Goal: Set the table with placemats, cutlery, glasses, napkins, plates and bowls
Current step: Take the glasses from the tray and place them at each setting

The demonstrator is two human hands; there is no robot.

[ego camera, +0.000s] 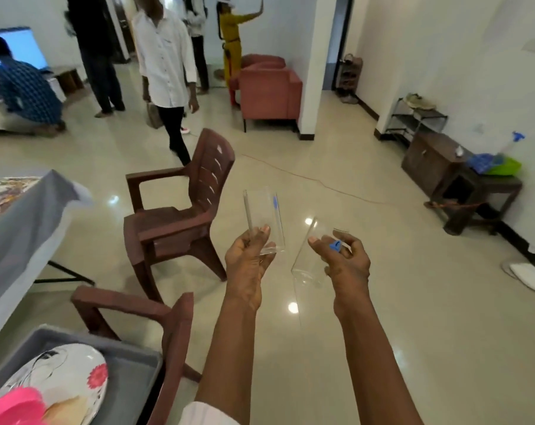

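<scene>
My left hand (249, 265) grips the base of a clear glass (261, 214) with a small blue mark, held upright over the floor. My right hand (346, 260) holds a second clear glass (310, 259), tilted with its mouth toward the left, and a blue sticker shows by my fingers. At the left edge stands the table under a grey cloth (24, 228) with a patterned placemat (5, 191). At the bottom left a grey tray (131, 366) carries a flowered white plate (67, 384) and a pink bowl (14, 409).
Two brown plastic chairs (180, 210) (155, 320) stand between me and the table. Several people are at the back of the room near a red armchair (267, 90). A dark wooden cabinet (438, 164) and a side table (481, 197) line the right wall. An orange cable (321, 180) crosses the floor.
</scene>
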